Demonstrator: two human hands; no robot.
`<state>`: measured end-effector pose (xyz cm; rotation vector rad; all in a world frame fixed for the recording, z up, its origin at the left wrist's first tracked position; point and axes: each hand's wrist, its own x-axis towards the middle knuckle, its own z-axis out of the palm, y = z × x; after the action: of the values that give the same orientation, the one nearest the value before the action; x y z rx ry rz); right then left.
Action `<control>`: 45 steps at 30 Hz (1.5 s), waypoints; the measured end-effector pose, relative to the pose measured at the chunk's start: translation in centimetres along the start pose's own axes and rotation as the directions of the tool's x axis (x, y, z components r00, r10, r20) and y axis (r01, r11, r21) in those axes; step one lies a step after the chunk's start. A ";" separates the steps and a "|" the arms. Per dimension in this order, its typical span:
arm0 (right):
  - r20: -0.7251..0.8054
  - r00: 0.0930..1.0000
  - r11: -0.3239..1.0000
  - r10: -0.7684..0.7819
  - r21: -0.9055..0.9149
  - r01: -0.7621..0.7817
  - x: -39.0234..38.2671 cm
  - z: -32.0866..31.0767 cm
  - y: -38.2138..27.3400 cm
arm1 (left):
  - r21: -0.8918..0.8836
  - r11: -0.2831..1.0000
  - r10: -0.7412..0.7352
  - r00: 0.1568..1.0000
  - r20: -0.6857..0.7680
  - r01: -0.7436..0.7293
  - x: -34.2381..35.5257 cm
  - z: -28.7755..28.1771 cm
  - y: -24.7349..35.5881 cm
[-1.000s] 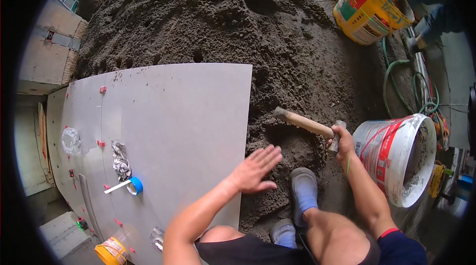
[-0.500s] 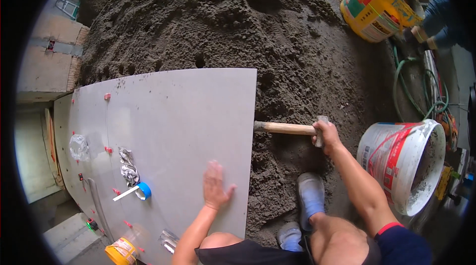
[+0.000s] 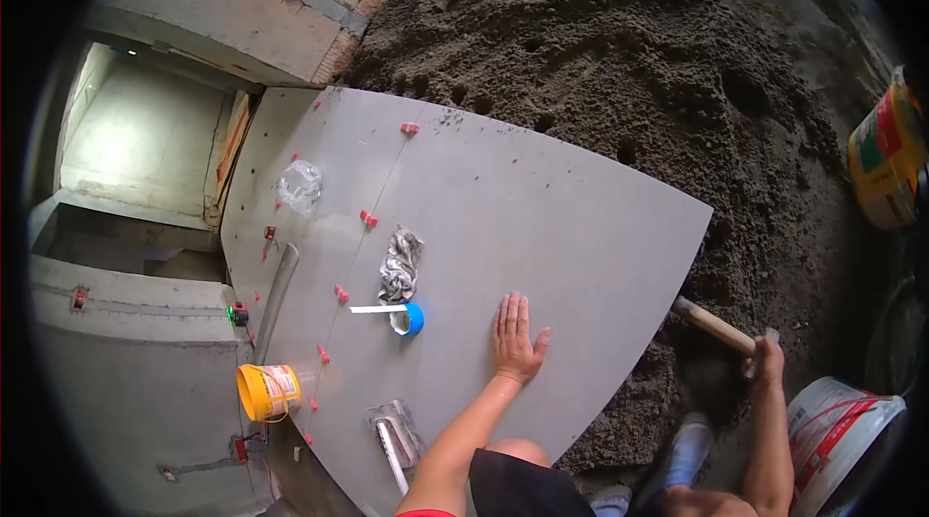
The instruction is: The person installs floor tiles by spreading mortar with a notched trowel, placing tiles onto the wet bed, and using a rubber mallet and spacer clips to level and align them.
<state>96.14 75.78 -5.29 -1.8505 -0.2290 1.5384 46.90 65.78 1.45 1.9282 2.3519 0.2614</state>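
Hammer (image 3: pixel 714 325), head (image 3: pixel 772 334) half-hidden inside right grip (image 3: pixel 767 360) clenched around it; left grip (image 3: pixel 519 340) unfolded flat on grey tile (image 3: pixel 571 227).

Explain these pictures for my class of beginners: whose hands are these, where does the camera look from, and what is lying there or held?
No robot here: these are a person's bare hands, filmed by a wide camera worn on the head and looking down, so straight edges bend. The left hand rests flat on a large grey tile. The right hand grips a hammer near its head, the handle pointing toward the tile's edge. On the tile lie a cloth, a blue tape roll and a trowel.
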 end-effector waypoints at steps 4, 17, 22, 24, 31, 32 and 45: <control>0.016 1.000 0.998 0.013 0.065 -0.014 3.0 -7.5 -0.6 | -0.025 0.999 0.026 0.997 -0.075 -0.028 1.5 0.6 1.6; -0.062 0.997 0.999 -0.048 0.000 0.048 1.0 -7.3 -2.3 | 0.043 0.999 0.006 0.997 -0.075 -0.003 -0.1 2.7 -1.9; -0.104 0.992 0.995 0.072 0.076 -0.065 -3.2 -7.9 -3.8 | 0.010 1.000 0.000 0.996 -0.084 0.001 1.5 1.5 1.2; -0.062 0.995 0.996 0.076 0.045 -0.074 -3.9 -2.5 -3.6 | -0.016 1.000 0.008 0.997 -0.075 -0.010 1.8 1.2 2.0; -0.019 0.996 0.992 0.086 0.090 -0.084 -4.1 -1.4 -3.2 | -0.023 1.000 0.004 0.995 -0.096 -0.006 1.3 0.4 0.6; -0.035 0.996 0.993 0.086 0.078 -0.083 -3.2 -3.9 -3.0 | -0.027 1.000 0.003 0.995 -0.103 -0.006 1.6 0.3 0.8; -0.036 0.995 0.992 0.092 0.086 -0.089 -2.7 -4.5 -4.0 | -0.030 0.999 0.018 0.994 -0.110 -0.022 1.9 0.4 1.4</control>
<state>100.64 75.41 -0.55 -1.8450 -0.0611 1.5463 47.98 67.95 1.39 1.9725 2.3810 0.4142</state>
